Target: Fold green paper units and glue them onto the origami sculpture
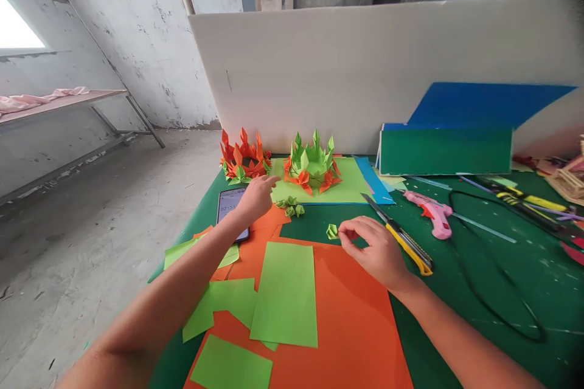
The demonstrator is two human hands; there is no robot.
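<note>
My right hand (pixel 371 249) pinches a small green folded paper flower (pixel 332 231) between thumb and fingertips, just above the table. My left hand (pixel 258 197) reaches out with its index finger stretched, holding nothing that I can see. It is close to an orange paper crown (pixel 241 158) trimmed with green folded pieces. Right of that hand, a green paper crown (pixel 312 161) with orange paper flowers stands on light green sheets (pixel 353 176). Several small green folded pieces (pixel 291 206) lie in a cluster between the hands. A phone (pixel 228 200) is partly behind my left forearm.
Orange sheets (pixel 351 310) and green paper (pixel 287 292) cover the table's near part. To the right lie a yellow utility knife (pixel 406 243) with its blade out, a pink glue gun (pixel 433 213) and its black cord (pixel 493 310). A white board (pixel 301 73) stands behind.
</note>
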